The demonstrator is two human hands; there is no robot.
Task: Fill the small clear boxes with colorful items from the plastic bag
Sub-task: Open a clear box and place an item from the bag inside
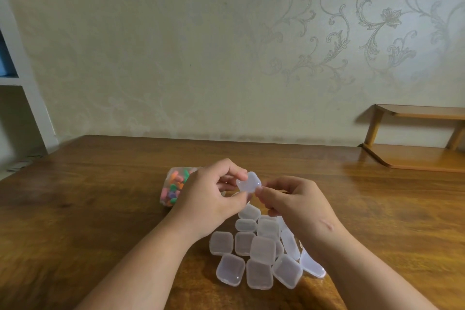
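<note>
A room in a home. Floral-scrolled wallpaper (352,33) backs a wooden worktop (88,196). A white shelf unit (27,88) stands left.

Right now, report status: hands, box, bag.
Both busy: left hand and right hand pinch one small clear box, lid apparently shut. Behind left hand, plastic bag of colorful items, partly hidden. Below, pile of boxes; nothing blocking.

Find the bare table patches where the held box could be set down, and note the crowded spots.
Bare table lies left of the plastic bag, right of the right hand, and beyond the held box toward the wall. Crowded: the box pile nearest the camera.
</note>
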